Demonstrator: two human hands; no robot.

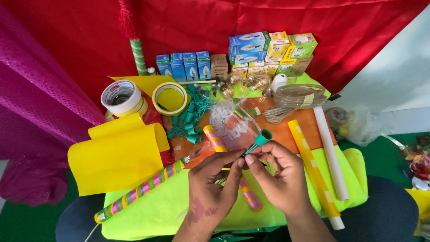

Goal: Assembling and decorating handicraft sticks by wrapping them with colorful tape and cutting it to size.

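Observation:
My left hand (214, 179) and my right hand (278, 175) meet at the fingertips in the lower middle of the view. Together they pinch the thin wire end of a small teal lamp holder (261, 137), whose open socket points up and to the right. Under the hands lies a stick wrapped in pink and yellow stripes (224, 150). A longer striped stick (139, 190) with a clear bulb at its tip runs down to the left. A pile of more teal lamp holders (188, 121) lies just beyond, on the orange sheet.
Yellow paper sheets (116, 157) curl at the left, near two tape rolls (170, 98). Boxes of bulbs (248, 47) and loose clear bulbs (246, 81) line the back. A coil of clear wire (293, 99), a yellow roll (311, 168) and a white roll (330, 152) lie right.

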